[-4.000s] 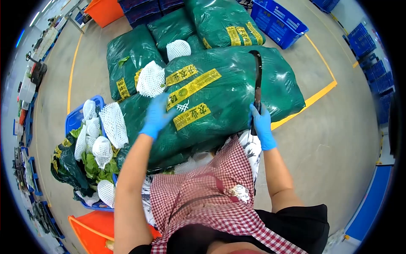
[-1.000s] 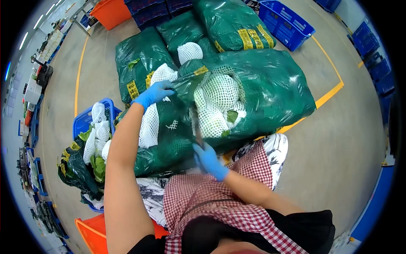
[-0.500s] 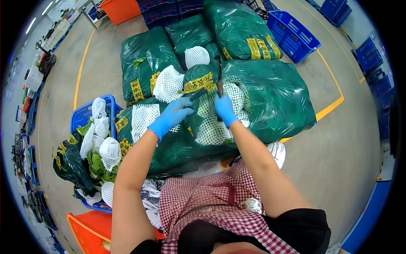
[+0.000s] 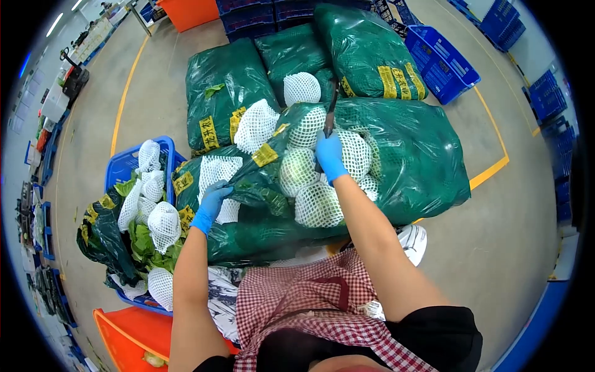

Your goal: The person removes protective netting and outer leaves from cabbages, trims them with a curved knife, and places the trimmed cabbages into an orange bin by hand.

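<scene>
Over warehouse floor, holding slit green bag open with left grip, clenching knife in right grip, exposing netted vegetables.

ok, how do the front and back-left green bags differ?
Front green bag is slit open, foam-netted heads showing; back-left green bag shows no opening. Front one lies crosswise, its film in the left hand; back-left one lies lengthwise, a leaf on top. Both: plastic, yellow printed strips.
</scene>
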`<state>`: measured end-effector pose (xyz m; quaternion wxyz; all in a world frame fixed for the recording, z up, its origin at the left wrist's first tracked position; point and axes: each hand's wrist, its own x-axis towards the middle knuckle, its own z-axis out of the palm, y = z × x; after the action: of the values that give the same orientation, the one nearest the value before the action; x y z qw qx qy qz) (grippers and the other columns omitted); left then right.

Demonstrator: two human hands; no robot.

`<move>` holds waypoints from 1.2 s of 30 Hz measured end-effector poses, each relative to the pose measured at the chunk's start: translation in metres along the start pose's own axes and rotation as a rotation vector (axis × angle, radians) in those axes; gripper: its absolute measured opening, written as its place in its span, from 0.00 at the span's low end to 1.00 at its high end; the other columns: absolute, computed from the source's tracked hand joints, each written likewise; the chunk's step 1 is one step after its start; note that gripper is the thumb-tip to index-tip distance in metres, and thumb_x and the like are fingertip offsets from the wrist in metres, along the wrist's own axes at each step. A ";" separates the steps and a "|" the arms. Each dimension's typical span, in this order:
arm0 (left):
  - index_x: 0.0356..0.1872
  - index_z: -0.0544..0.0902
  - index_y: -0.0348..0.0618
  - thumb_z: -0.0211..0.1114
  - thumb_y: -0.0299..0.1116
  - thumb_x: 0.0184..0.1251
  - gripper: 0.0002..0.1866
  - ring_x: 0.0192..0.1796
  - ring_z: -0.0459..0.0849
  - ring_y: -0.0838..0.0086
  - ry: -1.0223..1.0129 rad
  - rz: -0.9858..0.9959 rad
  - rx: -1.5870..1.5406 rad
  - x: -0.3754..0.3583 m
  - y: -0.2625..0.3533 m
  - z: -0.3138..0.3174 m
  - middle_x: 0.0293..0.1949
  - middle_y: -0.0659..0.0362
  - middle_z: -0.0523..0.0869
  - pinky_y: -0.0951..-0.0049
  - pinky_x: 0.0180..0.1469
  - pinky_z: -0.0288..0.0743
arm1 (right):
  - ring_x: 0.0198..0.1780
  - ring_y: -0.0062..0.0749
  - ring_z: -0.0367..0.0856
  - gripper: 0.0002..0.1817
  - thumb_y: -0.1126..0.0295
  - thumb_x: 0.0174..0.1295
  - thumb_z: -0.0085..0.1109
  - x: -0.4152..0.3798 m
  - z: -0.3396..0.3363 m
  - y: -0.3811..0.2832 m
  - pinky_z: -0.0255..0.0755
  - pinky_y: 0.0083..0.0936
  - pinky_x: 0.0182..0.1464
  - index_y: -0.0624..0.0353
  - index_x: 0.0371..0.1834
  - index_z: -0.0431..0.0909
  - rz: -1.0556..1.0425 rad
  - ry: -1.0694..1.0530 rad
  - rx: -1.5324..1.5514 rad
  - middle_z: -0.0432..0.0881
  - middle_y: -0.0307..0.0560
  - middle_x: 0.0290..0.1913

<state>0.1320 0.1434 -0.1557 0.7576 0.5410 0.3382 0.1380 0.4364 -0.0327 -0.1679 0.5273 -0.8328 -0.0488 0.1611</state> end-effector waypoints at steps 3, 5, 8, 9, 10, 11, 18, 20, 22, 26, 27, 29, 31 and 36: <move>0.39 0.79 0.33 0.61 0.23 0.55 0.10 0.39 0.79 0.72 0.099 -0.045 -0.139 -0.002 -0.019 -0.008 0.35 0.58 0.81 0.75 0.48 0.72 | 0.18 0.29 0.75 0.18 0.58 0.61 0.56 -0.049 -0.043 -0.031 0.69 0.30 0.22 0.66 0.38 0.72 -0.012 -0.170 0.066 0.77 0.47 0.23; 0.39 0.79 0.33 0.60 0.24 0.55 0.10 0.38 0.80 0.72 0.123 -0.070 -0.158 0.000 -0.034 -0.018 0.35 0.57 0.82 0.74 0.47 0.72 | 0.20 0.32 0.77 0.19 0.57 0.61 0.54 -0.050 -0.055 -0.008 0.70 0.30 0.21 0.67 0.37 0.73 -0.035 -0.201 -0.006 0.77 0.48 0.22; 0.44 0.78 0.31 0.64 0.21 0.51 0.16 0.39 0.81 0.74 0.008 -0.126 -0.253 -0.031 -0.043 -0.016 0.36 0.59 0.83 0.78 0.47 0.74 | 0.18 0.35 0.76 0.19 0.57 0.62 0.53 -0.063 -0.062 -0.022 0.69 0.30 0.21 0.66 0.36 0.73 -0.053 -0.233 0.022 0.77 0.49 0.21; 0.41 0.80 0.33 0.63 0.21 0.51 0.13 0.38 0.79 0.77 0.109 -0.129 -0.275 -0.053 -0.034 0.005 0.35 0.61 0.82 0.80 0.44 0.72 | 0.17 0.35 0.76 0.19 0.57 0.62 0.53 -0.051 -0.055 -0.023 0.68 0.31 0.21 0.66 0.36 0.74 -0.108 -0.198 0.023 0.76 0.49 0.20; 0.35 0.80 0.35 0.62 0.22 0.52 0.08 0.35 0.76 0.79 0.112 -0.074 -0.259 -0.069 -0.028 0.020 0.30 0.64 0.79 0.81 0.39 0.69 | 0.17 0.35 0.75 0.18 0.57 0.62 0.53 -0.040 -0.049 -0.023 0.68 0.31 0.20 0.66 0.36 0.74 -0.159 -0.164 0.024 0.76 0.49 0.20; 0.32 0.79 0.36 0.61 0.23 0.50 0.07 0.33 0.73 0.79 0.090 -0.062 -0.156 -0.083 -0.015 0.028 0.29 0.65 0.76 0.82 0.39 0.66 | 0.19 0.35 0.76 0.17 0.59 0.61 0.51 -0.028 -0.045 -0.029 0.69 0.32 0.23 0.67 0.36 0.73 0.056 -0.435 0.225 0.76 0.49 0.20; 0.27 0.75 0.35 0.59 0.24 0.48 0.05 0.31 0.66 0.79 0.030 0.045 -0.048 -0.110 -0.006 0.026 0.28 0.64 0.70 0.80 0.38 0.60 | 0.40 0.58 0.80 0.26 0.56 0.60 0.52 -0.076 -0.014 -0.016 0.73 0.43 0.41 0.74 0.47 0.70 0.067 -0.505 -0.160 0.80 0.68 0.35; 0.27 0.75 0.35 0.59 0.23 0.49 0.04 0.33 0.68 0.80 0.039 0.043 -0.032 -0.101 -0.014 0.016 0.29 0.64 0.71 0.80 0.40 0.62 | 0.38 0.57 0.81 0.25 0.56 0.61 0.50 -0.086 -0.012 0.008 0.73 0.42 0.39 0.73 0.43 0.72 -0.075 -0.414 -0.197 0.80 0.68 0.34; 0.27 0.75 0.37 0.60 0.22 0.51 0.03 0.34 0.71 0.81 0.048 0.029 -0.064 -0.102 -0.011 0.019 0.29 0.65 0.72 0.82 0.40 0.64 | 0.38 0.56 0.81 0.24 0.56 0.61 0.49 -0.080 -0.010 0.013 0.74 0.41 0.37 0.72 0.40 0.74 -0.105 -0.436 -0.216 0.80 0.67 0.33; 0.30 0.77 0.37 0.60 0.22 0.52 0.04 0.34 0.73 0.80 0.045 0.019 -0.028 -0.109 -0.021 -0.001 0.30 0.64 0.75 0.81 0.41 0.67 | 0.37 0.56 0.81 0.22 0.58 0.60 0.45 -0.063 0.024 -0.010 0.74 0.43 0.37 0.71 0.34 0.77 -0.204 -0.638 -0.283 0.80 0.69 0.31; 0.35 0.80 0.35 0.60 0.20 0.52 0.08 0.37 0.77 0.77 0.172 -0.054 -0.112 -0.115 -0.028 -0.008 0.34 0.62 0.79 0.79 0.45 0.70 | 0.36 0.56 0.82 0.22 0.58 0.60 0.45 -0.069 0.033 -0.012 0.74 0.43 0.38 0.71 0.33 0.78 -0.286 -0.661 -0.323 0.80 0.69 0.31; 0.39 0.80 0.33 0.60 0.19 0.53 0.11 0.40 0.78 0.75 0.223 -0.106 -0.151 -0.118 -0.065 -0.041 0.36 0.60 0.81 0.77 0.47 0.71 | 0.40 0.59 0.80 0.20 0.61 0.58 0.46 -0.119 0.028 -0.005 0.74 0.46 0.43 0.71 0.40 0.76 -0.072 -0.664 -0.346 0.79 0.71 0.34; 0.44 0.78 0.30 0.60 0.18 0.53 0.14 0.41 0.79 0.73 0.203 -0.056 -0.224 -0.122 -0.080 -0.042 0.38 0.58 0.82 0.76 0.47 0.73 | 0.42 0.60 0.80 0.26 0.56 0.59 0.50 -0.163 0.022 0.020 0.73 0.45 0.46 0.75 0.42 0.72 -0.113 -0.525 -0.384 0.79 0.72 0.35; 0.42 0.78 0.35 0.59 0.19 0.56 0.12 0.37 0.80 0.73 0.265 -0.106 -0.307 -0.130 -0.123 -0.048 0.36 0.58 0.82 0.74 0.47 0.74 | 0.37 0.57 0.80 0.22 0.59 0.62 0.52 -0.203 -0.002 0.032 0.73 0.45 0.41 0.73 0.44 0.68 0.086 -0.638 -0.267 0.78 0.67 0.31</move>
<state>-0.0144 0.0577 -0.2301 0.7861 0.3779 0.4380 0.2178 0.2425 -0.0992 -0.1523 0.3645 -0.8035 -0.1965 0.4277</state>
